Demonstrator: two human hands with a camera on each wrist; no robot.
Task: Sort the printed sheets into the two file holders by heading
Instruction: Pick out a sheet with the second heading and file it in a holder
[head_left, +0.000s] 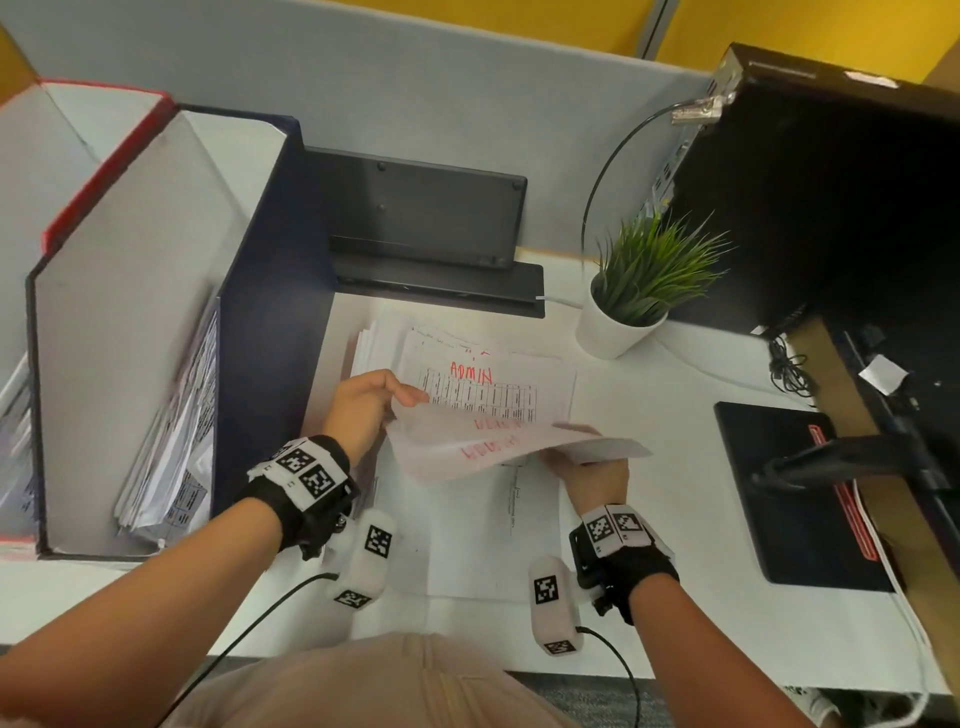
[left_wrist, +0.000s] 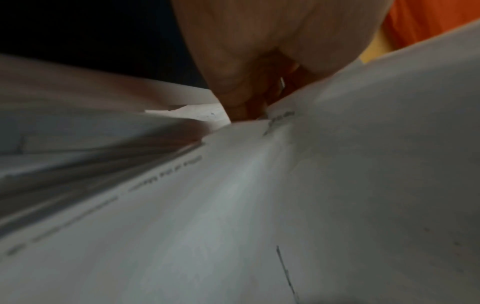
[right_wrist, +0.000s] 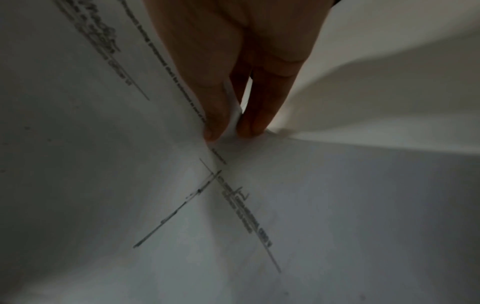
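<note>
A stack of printed sheets (head_left: 467, 530) lies on the white desk; its uncovered top sheet (head_left: 483, 379) bears a red "ADMIN" heading over a table. Above it, a few lifted sheets (head_left: 493, 447) curl upward, with red writing showing through from their underside. My left hand (head_left: 410, 400) pinches their left edge, its fingers (left_wrist: 246, 92) curled at the paper. My right hand (head_left: 587, 460) holds their right edge from below, its fingertips (right_wrist: 215, 127) pinching a sheet. The dark blue file holder (head_left: 260, 260) stands to the left with sheets (head_left: 176, 441) inside. The red-edged file holder (head_left: 104, 156) is beyond it.
A potted green plant (head_left: 634, 291) stands right of the stack. A black monitor stand (head_left: 431, 223) sits behind it against the grey partition. A black computer tower (head_left: 831, 182) and a black mouse pad (head_left: 795, 493) fill the right side.
</note>
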